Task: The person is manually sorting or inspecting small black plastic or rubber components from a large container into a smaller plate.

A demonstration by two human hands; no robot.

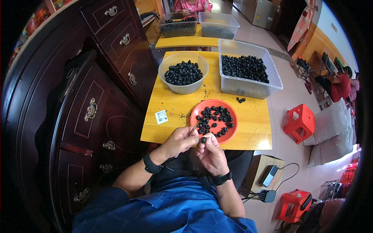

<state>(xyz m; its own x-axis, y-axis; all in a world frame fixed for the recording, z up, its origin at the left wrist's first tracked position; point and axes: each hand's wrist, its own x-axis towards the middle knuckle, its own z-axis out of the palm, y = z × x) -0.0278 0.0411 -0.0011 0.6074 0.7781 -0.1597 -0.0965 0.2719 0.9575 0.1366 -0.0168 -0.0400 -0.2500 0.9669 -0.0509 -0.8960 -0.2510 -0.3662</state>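
Fingers (211, 142): left hand (178, 141) pinches slim tool (195, 126), right hand (213, 156) black piece (203, 140)
Counter (254, 126): yellow, crumb-strewn
Floor (279, 147): tiled
Hands: close together

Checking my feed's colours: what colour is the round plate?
The plate is orange-red; the head view shows it.

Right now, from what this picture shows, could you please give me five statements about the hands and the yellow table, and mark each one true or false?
1. The left hand holds a thin stick-like tool. True.
2. The right hand holds nothing. False: its fingers hold a small round black piece.
3. The round red plastic plate holds many loose black pieces. True.
4. A round translucent plastic tub stands left of the nearer rectangular clear plastic box. True.
5. That box is empty. False: it also holds many black pieces.
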